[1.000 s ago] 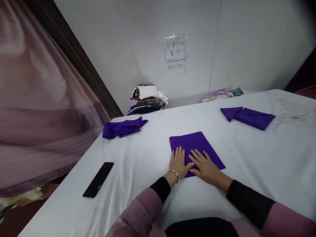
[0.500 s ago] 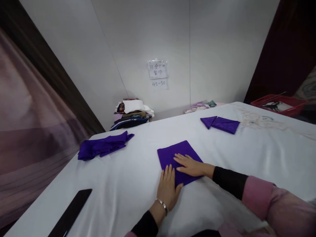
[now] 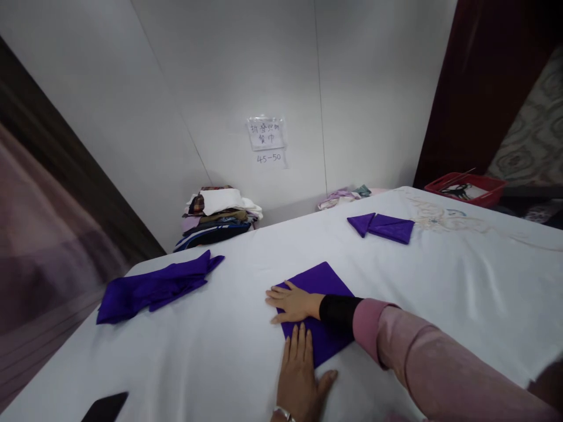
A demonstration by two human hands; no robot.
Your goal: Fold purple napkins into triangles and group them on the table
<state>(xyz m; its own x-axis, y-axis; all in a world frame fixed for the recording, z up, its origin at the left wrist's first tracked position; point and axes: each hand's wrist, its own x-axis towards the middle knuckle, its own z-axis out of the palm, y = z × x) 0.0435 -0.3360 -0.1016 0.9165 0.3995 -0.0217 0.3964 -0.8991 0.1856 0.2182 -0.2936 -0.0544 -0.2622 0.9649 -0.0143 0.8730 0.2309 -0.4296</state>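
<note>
A purple cloth napkin (image 3: 323,281), folded into a flat square, lies on the white tablecloth (image 3: 229,351) in front of me. My right hand (image 3: 291,302) rests flat across its left edge, fingers spread and pointing left. Just below, my left hand (image 3: 301,369) lies with fingers stretched forward, their tips on the napkin's near left edge and the thumb out to the side. Neither hand grips anything. Part of the napkin is covered by the right hand and forearm.
A loosely bunched purple cloth (image 3: 153,287) lies at the left. Folded purple pieces (image 3: 391,227) lie at the far right. Behind the table edge are a stack of clothes (image 3: 220,214) and a red basket (image 3: 484,196). A dark flat object (image 3: 105,407) is at near left.
My right hand has slid left across the napkin to its left edge. The left hand stays at the near left edge. The camera view has shifted slightly.
</note>
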